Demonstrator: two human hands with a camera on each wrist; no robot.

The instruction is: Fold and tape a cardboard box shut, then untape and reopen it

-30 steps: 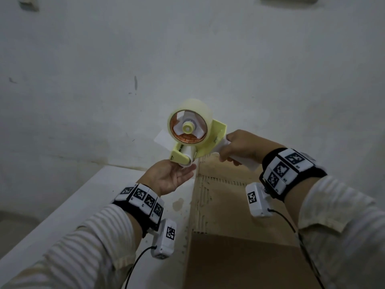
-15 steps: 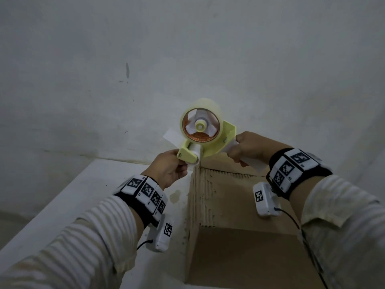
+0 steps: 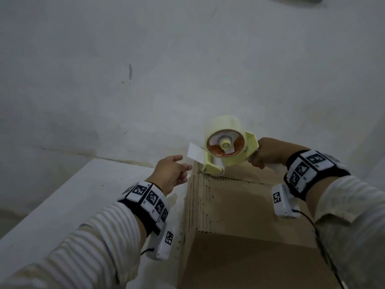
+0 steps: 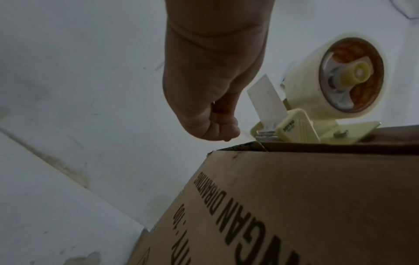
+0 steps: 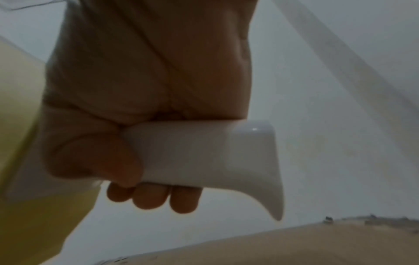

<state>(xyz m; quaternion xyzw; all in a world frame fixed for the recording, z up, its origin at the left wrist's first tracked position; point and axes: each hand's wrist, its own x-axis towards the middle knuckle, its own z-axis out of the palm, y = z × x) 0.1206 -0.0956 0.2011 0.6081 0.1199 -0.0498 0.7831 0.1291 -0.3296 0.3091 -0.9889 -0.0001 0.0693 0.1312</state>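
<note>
A brown cardboard box [image 3: 239,207] stands under my hands, its top flaps down and the top skin torn to bare corrugation; black print runs along its side [image 4: 294,206]. A pale yellow tape dispenser [image 3: 227,147] with a clear tape roll [image 4: 351,75] rests nose-down on the box's far left corner. My right hand [image 3: 264,153] grips its white handle [image 5: 192,152], fingers wrapped round it. My left hand [image 3: 183,167] hovers just left of the dispenser's nose, fingertips pinched together [image 4: 222,132], apparently on the thin clear tape end. A white flap [image 3: 195,153] sticks up from the nose.
A white tabletop [image 3: 62,205] runs along the left of the box, with a small stain near the box's edge. A bare white wall [image 3: 145,80] rises close behind the table and box. Cables hang from both wrist cameras.
The right hand has lowered the dispenser onto the box's far left corner. The left hand has come out from under its nose and now sits just to its left, fingers pinched.
</note>
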